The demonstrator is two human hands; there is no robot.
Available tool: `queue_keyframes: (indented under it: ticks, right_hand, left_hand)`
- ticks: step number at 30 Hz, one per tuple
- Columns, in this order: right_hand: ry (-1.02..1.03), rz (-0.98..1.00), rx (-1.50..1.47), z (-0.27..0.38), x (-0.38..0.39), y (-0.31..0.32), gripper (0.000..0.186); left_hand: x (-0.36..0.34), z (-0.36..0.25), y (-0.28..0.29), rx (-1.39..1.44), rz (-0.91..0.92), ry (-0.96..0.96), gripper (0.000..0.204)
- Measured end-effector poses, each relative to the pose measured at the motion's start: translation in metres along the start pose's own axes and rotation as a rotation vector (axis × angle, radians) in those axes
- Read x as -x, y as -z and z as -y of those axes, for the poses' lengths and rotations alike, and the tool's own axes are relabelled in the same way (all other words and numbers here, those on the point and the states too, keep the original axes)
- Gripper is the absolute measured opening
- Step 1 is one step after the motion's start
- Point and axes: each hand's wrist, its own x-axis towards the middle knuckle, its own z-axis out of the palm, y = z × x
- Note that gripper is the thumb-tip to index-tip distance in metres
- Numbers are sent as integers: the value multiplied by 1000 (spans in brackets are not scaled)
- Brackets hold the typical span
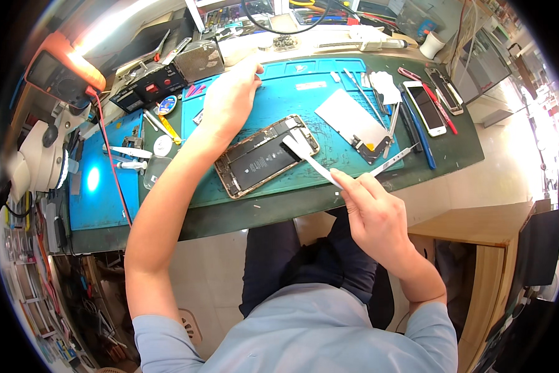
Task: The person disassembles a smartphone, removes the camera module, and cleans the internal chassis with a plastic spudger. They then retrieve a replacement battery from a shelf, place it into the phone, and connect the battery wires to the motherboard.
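Observation:
An opened phone with its dark battery and inner parts exposed lies slanted on the blue work mat. My right hand grips the handle of a white brush, whose dark bristles are at the phone's right end. Over the mat's far edge, my left hand is stretched out with fingers bent together near the tips; anything between them is hidden. Right of the phone lies a detached screen panel, silvery back up. A slim pale tool lies beyond my right hand.
An orange multimeter and a white microscope part stand at the left. A white-framed phone, a blue pen-like tool and red tweezers lie at the right. A black power unit sits behind my left arm.

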Motion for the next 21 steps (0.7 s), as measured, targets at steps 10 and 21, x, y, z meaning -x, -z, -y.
queue_keyframes:
  ticks: [10,21]
  right_hand:
    - [25,-65,260,7,-6,-3,43]
    - [99,110,259,40,-5,-5,49]
  left_hand:
    - [50,-17,66,204,-27,187,24]
    - [140,-17,101,132,-161,204,31]
